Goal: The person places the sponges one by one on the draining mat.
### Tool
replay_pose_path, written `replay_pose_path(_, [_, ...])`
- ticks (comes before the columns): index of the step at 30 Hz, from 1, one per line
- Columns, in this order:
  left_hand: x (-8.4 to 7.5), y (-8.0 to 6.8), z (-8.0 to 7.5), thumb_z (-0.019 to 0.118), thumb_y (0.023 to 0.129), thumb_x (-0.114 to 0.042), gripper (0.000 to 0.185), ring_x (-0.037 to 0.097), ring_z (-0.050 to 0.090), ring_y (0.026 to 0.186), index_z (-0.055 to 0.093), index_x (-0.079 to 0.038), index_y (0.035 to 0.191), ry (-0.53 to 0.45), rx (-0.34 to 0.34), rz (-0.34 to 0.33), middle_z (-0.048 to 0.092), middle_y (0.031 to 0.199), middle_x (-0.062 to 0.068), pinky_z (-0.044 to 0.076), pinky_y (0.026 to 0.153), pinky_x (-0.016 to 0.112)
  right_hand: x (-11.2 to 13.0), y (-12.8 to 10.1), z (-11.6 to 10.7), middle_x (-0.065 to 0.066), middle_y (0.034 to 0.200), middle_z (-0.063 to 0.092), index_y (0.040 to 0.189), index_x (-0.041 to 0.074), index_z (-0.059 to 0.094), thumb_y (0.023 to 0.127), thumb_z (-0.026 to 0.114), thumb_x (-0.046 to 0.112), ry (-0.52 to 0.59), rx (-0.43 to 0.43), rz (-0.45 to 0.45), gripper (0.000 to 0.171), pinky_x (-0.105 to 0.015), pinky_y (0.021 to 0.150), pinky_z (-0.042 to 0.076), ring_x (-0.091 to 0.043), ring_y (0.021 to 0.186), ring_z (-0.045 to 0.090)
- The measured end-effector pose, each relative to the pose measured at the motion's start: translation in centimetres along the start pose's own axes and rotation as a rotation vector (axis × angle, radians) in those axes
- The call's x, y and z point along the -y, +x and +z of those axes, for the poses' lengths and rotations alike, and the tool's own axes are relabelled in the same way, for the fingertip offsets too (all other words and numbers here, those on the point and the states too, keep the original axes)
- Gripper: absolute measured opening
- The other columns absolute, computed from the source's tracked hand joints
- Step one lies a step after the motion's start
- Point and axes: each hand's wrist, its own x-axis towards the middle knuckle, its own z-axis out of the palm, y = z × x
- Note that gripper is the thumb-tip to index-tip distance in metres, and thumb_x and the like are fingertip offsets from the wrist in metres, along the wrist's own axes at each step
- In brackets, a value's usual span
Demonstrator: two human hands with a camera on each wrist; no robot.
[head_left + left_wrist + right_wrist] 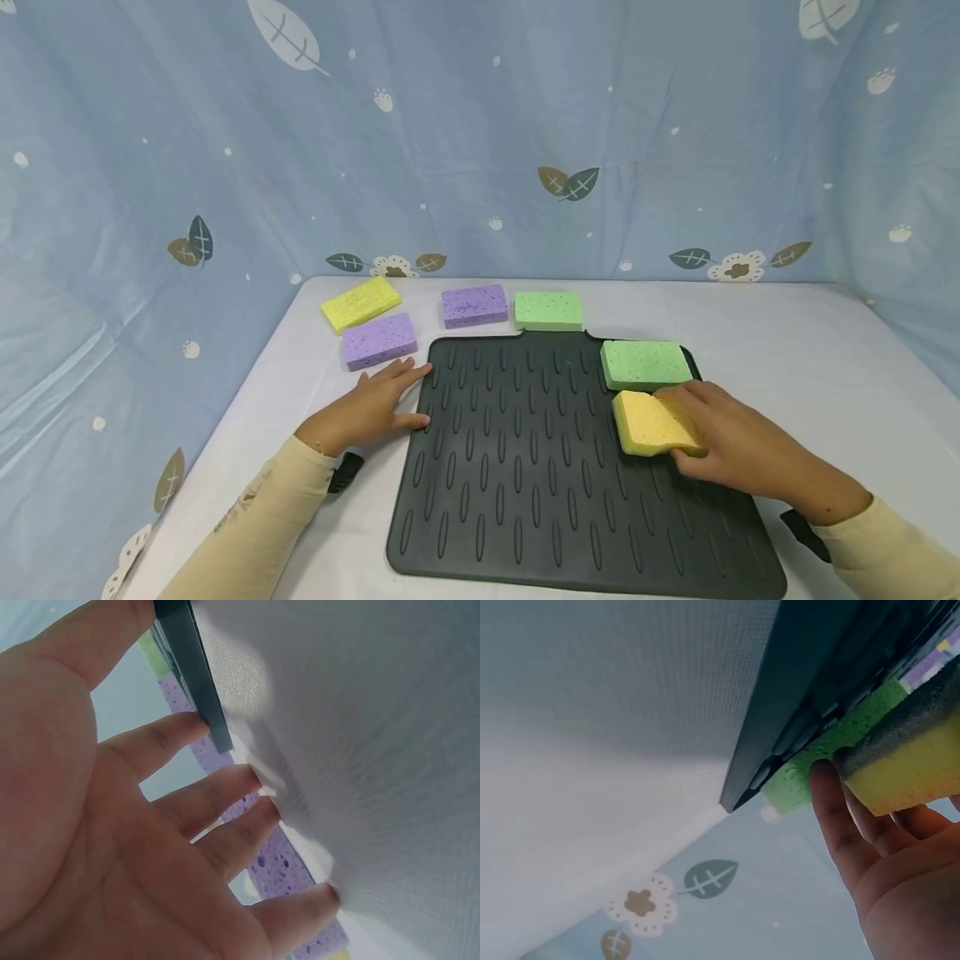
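Six sponges lie on the white worktop (pixel 787 350), and I go from left to right. At the far left is a yellow sponge (pixel 361 302), and just in front of it is a purple sponge (pixel 379 340). The left hand (pixel 369 410) lies flat near this purple sponge, fingers straight and spread, so its grip is open and it holds nothing. Its fingertips touch the left edge of the black ridged mat (pixel 525 467). Behind the mat are a second purple sponge (pixel 474 305) and a green sponge (pixel 548 310), side by side at the far edge. On the mat, at its far right corner, rests another green sponge (pixel 645 363). Just in front of it, touching it, is a yellow sponge with dark scouring side (pixel 652 423). The right hand (pixel 738 450) grips this sponge, fingers curled over its right end. It lies on the right part of the mat.
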Motion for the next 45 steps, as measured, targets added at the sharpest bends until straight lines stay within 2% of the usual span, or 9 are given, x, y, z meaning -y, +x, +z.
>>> replay_pose_path(8, [0.0,-0.1,0.0,0.071,0.091,-0.042,0.081,0.040,0.021,0.153,0.033,-0.012,0.157,-0.006,0.000,-0.002,0.026,0.163,0.023,0.015,0.113,0.076,0.1,0.0,0.3,-0.012,0.121,0.062,0.131,0.010,0.057,0.078,0.080,0.027,0.012,0.025,-0.003,0.060,-0.040,0.075,0.051,-0.018,0.095,0.058])
replay_pose_path(29, [-0.2,0.0,-0.1,0.070,0.092,-0.043,0.081,0.040,0.022,0.152,0.033,-0.013,0.157,-0.007,0.002,-0.007,0.027,0.163,0.023,0.015,0.114,0.075,-0.1,-0.1,0.7,-0.007,0.113,0.062,0.130,0.010,0.059,0.076,0.082,0.030,-0.050,0.023,-0.021,0.062,-0.036,0.071,0.050,-0.012,0.089,0.055])
replay_pose_path(39, [0.0,-0.1,0.0,0.070,0.091,-0.044,0.081,0.040,0.023,0.152,0.034,-0.014,0.157,0.002,-0.004,-0.011,0.028,0.162,0.022,0.017,0.113,0.076,-0.2,-0.1,0.7,-0.007,0.118,0.061,0.134,0.009,0.057,0.079,0.082,0.031,-0.035,0.064,-0.005,0.064,-0.039,0.074,0.052,-0.014,0.094,0.057])
replay_pose_path(42, [-0.1,-0.2,0.0,0.070,0.091,-0.044,0.081,0.039,0.022,0.153,0.033,-0.014,0.157,0.001,-0.001,-0.018,0.027,0.163,0.022,0.016,0.114,0.075,-0.2,0.0,0.4,-0.007,0.120,0.060,0.135,0.012,0.056,0.081,0.081,0.035,-0.037,0.081,-0.005,0.064,-0.041,0.077,0.052,-0.016,0.097,0.058])
replay_pose_path(45, [-0.1,-0.2,0.0,0.070,0.091,-0.044,0.082,0.039,0.022,0.153,0.033,-0.014,0.157,-0.004,0.002,-0.010,0.026,0.163,0.021,0.015,0.114,0.075,-0.2,0.0,-0.3,-0.007,0.123,0.061,0.136,0.015,0.058,0.083,0.079,0.048,-0.036,0.099,0.001,0.066,-0.046,0.082,0.054,-0.022,0.104,0.061])
